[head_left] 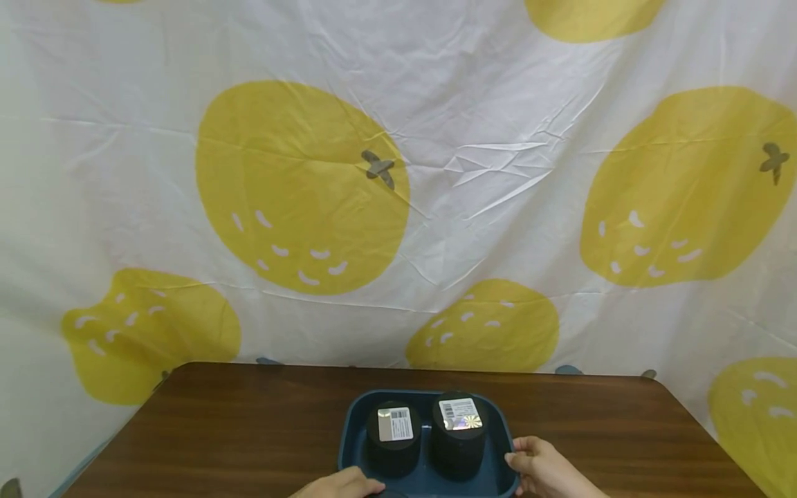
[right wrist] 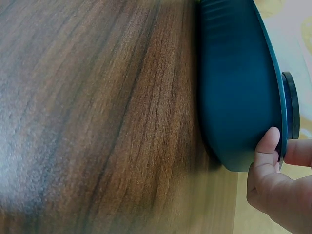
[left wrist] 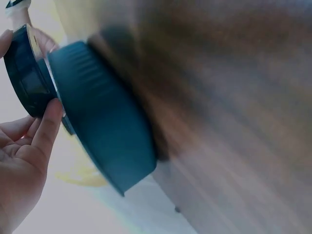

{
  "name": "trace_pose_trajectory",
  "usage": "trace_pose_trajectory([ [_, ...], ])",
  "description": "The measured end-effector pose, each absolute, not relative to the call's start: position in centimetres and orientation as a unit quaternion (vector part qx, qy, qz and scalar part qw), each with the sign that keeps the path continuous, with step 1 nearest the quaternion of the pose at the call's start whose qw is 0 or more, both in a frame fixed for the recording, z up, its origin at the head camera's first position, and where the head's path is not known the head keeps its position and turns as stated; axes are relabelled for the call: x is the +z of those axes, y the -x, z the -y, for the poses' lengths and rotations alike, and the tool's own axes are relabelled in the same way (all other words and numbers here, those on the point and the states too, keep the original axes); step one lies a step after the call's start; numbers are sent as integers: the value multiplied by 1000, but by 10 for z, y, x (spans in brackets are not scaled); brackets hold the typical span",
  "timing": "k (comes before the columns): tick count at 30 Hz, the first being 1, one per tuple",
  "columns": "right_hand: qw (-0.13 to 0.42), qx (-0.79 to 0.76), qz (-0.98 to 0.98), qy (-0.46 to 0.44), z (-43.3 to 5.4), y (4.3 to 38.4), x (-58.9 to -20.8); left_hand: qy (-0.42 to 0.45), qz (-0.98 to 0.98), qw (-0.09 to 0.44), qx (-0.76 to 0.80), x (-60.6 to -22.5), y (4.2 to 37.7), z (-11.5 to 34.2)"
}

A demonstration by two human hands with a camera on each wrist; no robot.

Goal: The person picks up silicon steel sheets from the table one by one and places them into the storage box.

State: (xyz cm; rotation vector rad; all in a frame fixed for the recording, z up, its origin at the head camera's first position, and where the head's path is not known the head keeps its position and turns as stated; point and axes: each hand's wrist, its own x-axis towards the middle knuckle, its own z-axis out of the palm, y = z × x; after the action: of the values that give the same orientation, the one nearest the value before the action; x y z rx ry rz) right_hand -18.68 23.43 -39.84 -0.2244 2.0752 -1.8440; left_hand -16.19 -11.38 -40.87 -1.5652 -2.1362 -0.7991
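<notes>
A dark blue rectangular tray [head_left: 426, 393] lies on the wooden table. Two black round jars [head_left: 394, 453] stand side by side in it, with white labels on their tops. My left hand [head_left: 339, 484] is at the tray's near side; in the left wrist view its fingers and thumb grip another black round jar [left wrist: 24, 73] at the tray's rim. Only a sliver of that jar shows in the head view. With thumb and fingers my right hand [head_left: 543, 467] pinches the tray's right rim near the front corner, as the right wrist view [right wrist: 278, 178] confirms.
The brown table [head_left: 249, 415] ends at a back edge close behind the tray. A white cloth [head_left: 473, 228] with yellow fruit prints hangs behind the table and down its sides.
</notes>
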Motion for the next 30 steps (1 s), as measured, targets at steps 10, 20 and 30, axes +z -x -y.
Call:
trace_pose_trajectory([
  [10, 181, -653, -732, 74, -234, 188, -397, 434, 849, 10, -300, -363, 171, 122],
  [20, 174, -655, -733, 64, -233, 187, -398, 343, 895, 89, -269, -355, 191, 114],
  [30, 173, -646, -742, 43, -232, 186, -396, 304, 906, 107, -276, -361, 218, 111],
])
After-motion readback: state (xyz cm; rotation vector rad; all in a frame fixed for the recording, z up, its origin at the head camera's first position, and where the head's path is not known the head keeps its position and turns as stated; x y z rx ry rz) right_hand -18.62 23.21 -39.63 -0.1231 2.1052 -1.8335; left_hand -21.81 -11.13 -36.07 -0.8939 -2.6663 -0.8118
